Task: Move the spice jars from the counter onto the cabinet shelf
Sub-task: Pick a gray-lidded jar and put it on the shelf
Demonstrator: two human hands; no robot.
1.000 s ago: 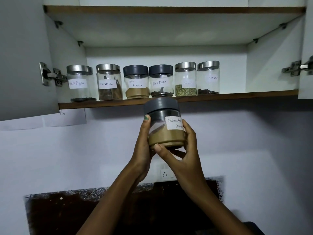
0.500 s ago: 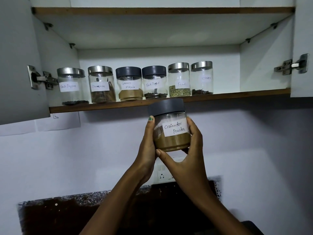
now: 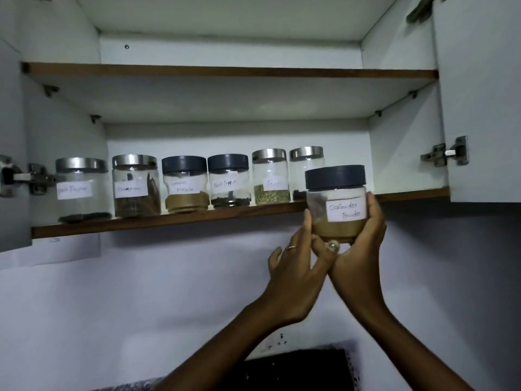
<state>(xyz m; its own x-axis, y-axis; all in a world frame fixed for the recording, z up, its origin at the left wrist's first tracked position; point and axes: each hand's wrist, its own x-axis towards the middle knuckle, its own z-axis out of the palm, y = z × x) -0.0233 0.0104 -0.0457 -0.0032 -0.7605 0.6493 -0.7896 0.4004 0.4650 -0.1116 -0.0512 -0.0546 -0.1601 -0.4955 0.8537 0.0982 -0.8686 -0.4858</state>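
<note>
Head view | coriander jar (image 3: 335,204) cupped by right hand (image 3: 358,249) fingers | left hand (image 3: 296,275) fingers pinch its base

Both forearms are seen bare, no sleeves in view. A thin ring (image 3: 291,247) is worn on the left hand (image 3: 293,280); green polish is carried on one thumbnail (image 3: 333,246).
</note>
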